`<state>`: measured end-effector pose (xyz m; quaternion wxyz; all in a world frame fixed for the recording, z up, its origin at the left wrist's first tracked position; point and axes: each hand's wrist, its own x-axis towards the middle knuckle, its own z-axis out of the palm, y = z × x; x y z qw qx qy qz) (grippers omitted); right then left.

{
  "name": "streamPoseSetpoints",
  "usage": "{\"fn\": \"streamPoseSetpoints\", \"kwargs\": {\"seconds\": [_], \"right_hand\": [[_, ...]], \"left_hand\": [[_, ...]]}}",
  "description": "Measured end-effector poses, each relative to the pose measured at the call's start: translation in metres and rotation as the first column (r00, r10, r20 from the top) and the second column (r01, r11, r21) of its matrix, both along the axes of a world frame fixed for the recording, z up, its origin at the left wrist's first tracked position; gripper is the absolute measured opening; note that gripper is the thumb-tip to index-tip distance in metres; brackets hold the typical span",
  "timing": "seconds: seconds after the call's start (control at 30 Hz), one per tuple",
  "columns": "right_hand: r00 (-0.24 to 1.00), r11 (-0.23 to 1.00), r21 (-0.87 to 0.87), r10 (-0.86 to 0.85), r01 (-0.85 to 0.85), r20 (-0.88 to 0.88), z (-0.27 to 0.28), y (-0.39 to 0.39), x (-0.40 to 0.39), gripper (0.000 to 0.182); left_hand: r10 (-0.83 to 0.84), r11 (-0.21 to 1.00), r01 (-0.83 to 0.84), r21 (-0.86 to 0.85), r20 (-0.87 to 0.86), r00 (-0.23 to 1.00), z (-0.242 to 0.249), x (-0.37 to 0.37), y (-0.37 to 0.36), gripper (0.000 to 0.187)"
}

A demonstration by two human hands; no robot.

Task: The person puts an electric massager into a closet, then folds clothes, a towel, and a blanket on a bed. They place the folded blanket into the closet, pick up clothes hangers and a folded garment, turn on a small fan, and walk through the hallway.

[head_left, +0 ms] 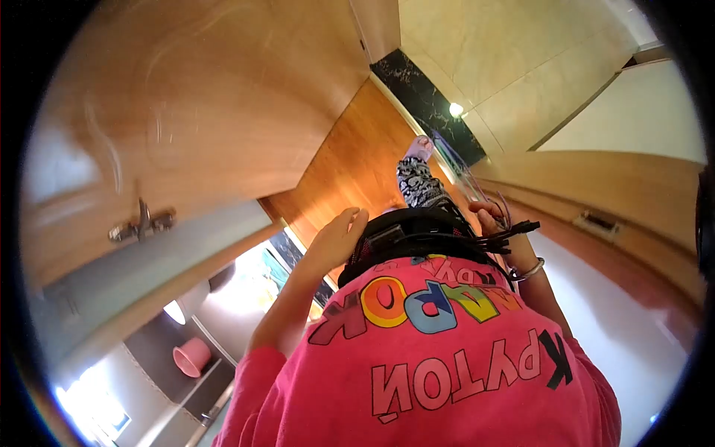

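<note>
My left hand (pixel 339 240) is beside the black waist pack (pixel 417 231) at my waist, its fingers extended and slightly apart, holding nothing visible. On the other side, my right hand (pixel 491 217) has its fingers curled around thin purple cords (pixel 471 179) that run down toward the floor. Black cables (pixel 510 237) stick out from the pack across the wrist on that side, above a silver bracelet (pixel 529 270). Below the pack lies a pink shirt (pixel 447 357) with colourful letters. One foot (pixel 419 147) shows on the floor under patterned trousers (pixel 418 182).
A large wooden door (pixel 186 97) with a metal handle (pixel 143 223) stands at the left. Another wooden door edge (pixel 596 186) is at the right. A dark stone threshold (pixel 428 104) borders beige tiles (pixel 521 67). A pink bucket (pixel 192 357) sits at the lower left.
</note>
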<state>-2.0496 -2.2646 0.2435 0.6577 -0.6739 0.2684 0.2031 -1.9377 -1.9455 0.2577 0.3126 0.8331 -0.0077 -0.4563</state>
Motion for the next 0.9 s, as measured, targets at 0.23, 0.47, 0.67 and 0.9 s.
{"fn": "streamPoseSetpoints", "kwargs": {"seconds": [0.23,0.47,0.67,0.9], "right_hand": [[0.861,0.892,-0.097,-0.391,0.442,0.325,-0.079,-0.083,0.104,0.016],[0.635,0.62,-0.147,-0.73,0.771,0.252,-0.069,-0.126,0.097,0.029],[0.198,0.194,-0.056,-0.977,0.979,0.082,-0.12,-0.14,0.073,0.045],[0.243,0.245,-0.003,-0.962,0.97,-0.121,-0.132,-0.307,0.252,0.024]], "left_hand": [[0.054,0.906,-0.015,-0.422,0.081,0.995,0.047,0.142,-0.101,0.044],[-0.493,0.625,0.587,-0.515,0.322,0.808,0.039,0.283,-0.262,0.049],[-0.901,0.208,0.763,-0.612,0.184,0.393,0.039,0.383,-0.417,0.051],[-0.928,0.058,0.899,-0.434,0.31,0.209,-0.014,0.501,-0.576,0.056]]}}
